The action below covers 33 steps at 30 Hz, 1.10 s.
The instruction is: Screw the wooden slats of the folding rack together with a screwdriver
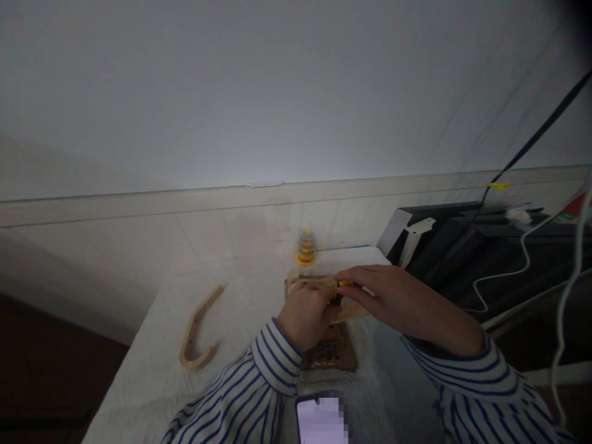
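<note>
My left hand (309, 314) is closed around a light wooden piece (319, 283) with small dark holes along it. My right hand (374, 293) pinches a small yellow-and-black screwdriver (342, 283) against the wood near my left fingers; its tip is hidden. Another part of the wood (354, 311) shows below my right fingers. Beneath both hands lies a brown printed packet (330, 351). To the left, a curved, hook-shaped wooden piece (189, 336) rests on the table by itself.
A clear, cone-shaped container with a yellow base (306, 248) stands at the back of the white-covered table (139, 370). A phone (321, 419) lies at the near edge. Dark panels (444, 246) and a white cable (522, 253) are at the right. A wall is behind.
</note>
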{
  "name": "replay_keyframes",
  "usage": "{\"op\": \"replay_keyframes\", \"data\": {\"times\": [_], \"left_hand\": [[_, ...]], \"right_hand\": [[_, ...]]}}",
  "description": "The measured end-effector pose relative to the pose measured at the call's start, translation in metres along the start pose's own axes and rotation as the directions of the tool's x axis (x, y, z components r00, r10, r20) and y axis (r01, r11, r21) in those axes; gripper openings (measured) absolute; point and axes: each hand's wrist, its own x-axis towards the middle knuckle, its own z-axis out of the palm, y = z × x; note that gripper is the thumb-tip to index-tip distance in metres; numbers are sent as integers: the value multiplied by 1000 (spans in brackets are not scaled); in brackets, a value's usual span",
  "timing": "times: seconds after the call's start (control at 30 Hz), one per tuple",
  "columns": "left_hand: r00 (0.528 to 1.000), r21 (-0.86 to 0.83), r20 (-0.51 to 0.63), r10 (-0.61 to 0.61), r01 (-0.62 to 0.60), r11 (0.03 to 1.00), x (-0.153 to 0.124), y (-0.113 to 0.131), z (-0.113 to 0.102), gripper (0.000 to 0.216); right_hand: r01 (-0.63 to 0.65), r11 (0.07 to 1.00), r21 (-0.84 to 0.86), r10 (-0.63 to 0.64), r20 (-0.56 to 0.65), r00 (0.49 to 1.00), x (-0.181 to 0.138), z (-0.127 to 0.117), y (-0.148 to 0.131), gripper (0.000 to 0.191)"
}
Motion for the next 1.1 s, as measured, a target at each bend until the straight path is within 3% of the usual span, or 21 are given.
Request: {"op": "replay_keyframes", "data": {"times": [0.53,0.8,1.1], "left_hand": [[1000,51,2,2,-2,999,1,5,-3,17],[997,-30,-59,-58,56,998,1,2,-4,16],[996,-75,-82,-33,27,997,1,-2,-1,13]], "right_hand": [[-22,1000,8,22,3,1000,1,0,1,25],[-46,999,-5,46,-8,999,1,1,-1,24],[30,999,-12,-30,-75,997,-2,4,0,34]]}}
